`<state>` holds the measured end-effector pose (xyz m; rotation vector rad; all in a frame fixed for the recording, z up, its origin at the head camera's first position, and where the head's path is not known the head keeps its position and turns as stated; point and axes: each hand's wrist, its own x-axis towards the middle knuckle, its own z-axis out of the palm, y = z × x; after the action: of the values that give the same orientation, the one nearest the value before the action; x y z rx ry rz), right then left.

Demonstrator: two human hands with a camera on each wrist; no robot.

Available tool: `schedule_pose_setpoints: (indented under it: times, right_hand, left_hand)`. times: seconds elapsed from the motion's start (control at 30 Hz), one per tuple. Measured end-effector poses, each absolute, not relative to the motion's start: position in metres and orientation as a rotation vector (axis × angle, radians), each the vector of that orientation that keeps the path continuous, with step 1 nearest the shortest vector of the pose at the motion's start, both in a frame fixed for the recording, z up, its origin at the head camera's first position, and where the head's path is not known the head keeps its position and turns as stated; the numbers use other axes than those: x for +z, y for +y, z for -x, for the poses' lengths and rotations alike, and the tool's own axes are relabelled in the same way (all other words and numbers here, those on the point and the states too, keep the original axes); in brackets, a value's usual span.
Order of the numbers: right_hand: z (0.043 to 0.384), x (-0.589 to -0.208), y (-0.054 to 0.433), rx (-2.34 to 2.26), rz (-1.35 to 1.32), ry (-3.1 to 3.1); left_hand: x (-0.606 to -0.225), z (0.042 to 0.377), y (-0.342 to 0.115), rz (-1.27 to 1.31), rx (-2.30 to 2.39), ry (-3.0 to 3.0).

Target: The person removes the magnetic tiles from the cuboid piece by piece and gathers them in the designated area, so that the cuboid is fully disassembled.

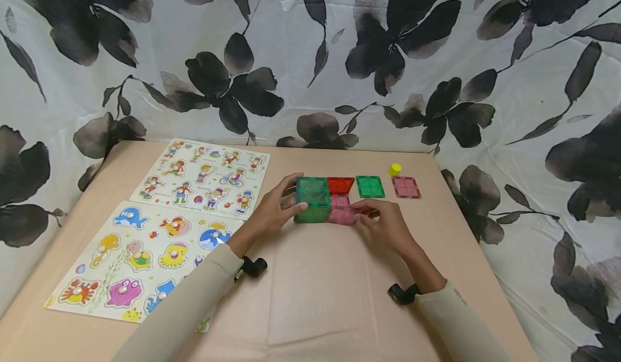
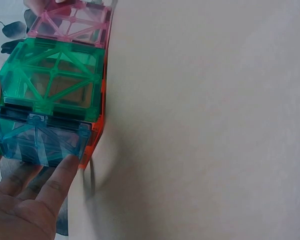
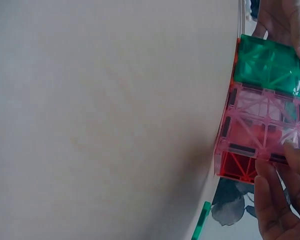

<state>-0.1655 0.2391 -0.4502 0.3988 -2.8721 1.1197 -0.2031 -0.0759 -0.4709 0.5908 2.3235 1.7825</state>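
Note:
In the head view, a small box-like structure of see-through magnetic tiles stands mid-table. Its green tile (image 1: 311, 214) is at the left, the pink tile (image 1: 342, 216) at the right, and a red tile (image 1: 341, 185) behind. My left hand (image 1: 270, 209) holds the green end, thumb at the front and fingers round the side. Seen from the left wrist, its fingers touch a blue tile (image 2: 42, 142) on that end. With thumb and fingertips, my right hand (image 1: 386, 226) pinches the edge of the pink tile, which adjoins the green one. The right wrist view shows a red tile (image 3: 238, 166) under the pink.
Behind the right hand lie a loose green tile (image 1: 370, 187) and a loose pink tile (image 1: 406, 188), with a small yellow cylinder (image 1: 395, 169) by the latter. Two picture boards, one of children (image 1: 191, 162) and one of sea animals (image 1: 160, 243), cover the table's left.

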Motion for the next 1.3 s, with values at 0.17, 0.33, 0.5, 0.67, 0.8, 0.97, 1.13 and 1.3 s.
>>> schedule_pose_setpoints:
  times: [0.17, 0.33, 0.5, 0.67, 0.8, 0.97, 1.13, 1.3]
  right_hand:
    - [0.153, -0.447, 0.240, 1.111, -0.427, -2.834]
    - [0.146, -0.440, 0.241, 1.143, -0.445, -2.739]
    - [0.149, -0.432, 0.251, 1.196, -0.393, -2.701]
    - [0.157, -0.431, 0.270, 1.276, -0.313, -2.703]
    - [0.163, -0.433, 0.286, 1.346, -0.230, -2.717]
    - [0.172, -0.440, 0.302, 1.444, -0.115, -2.747]
    - [0.182, -0.449, 0.314, 1.527, -0.006, -2.775]
    - [0.187, -0.456, 0.321, 1.545, 0.045, -2.821]
  left_hand:
    - [-0.469, 0.203, -0.076, -0.594, 1.781, 2.321]
    - [-0.470, 0.203, -0.076, -0.600, 1.787, 2.317]
    - [-0.470, 0.204, -0.077, -0.594, 1.787, 2.318]
    - [-0.470, 0.203, -0.077, -0.587, 1.779, 2.323]
    - [-0.470, 0.203, -0.077, -0.586, 1.779, 2.324]
    - [-0.471, 0.203, -0.076, -0.586, 1.778, 2.317]
    - [-0.471, 0.204, -0.076, -0.591, 1.773, 2.316]
    - [-0.471, 0.204, -0.075, -0.598, 1.772, 2.321]
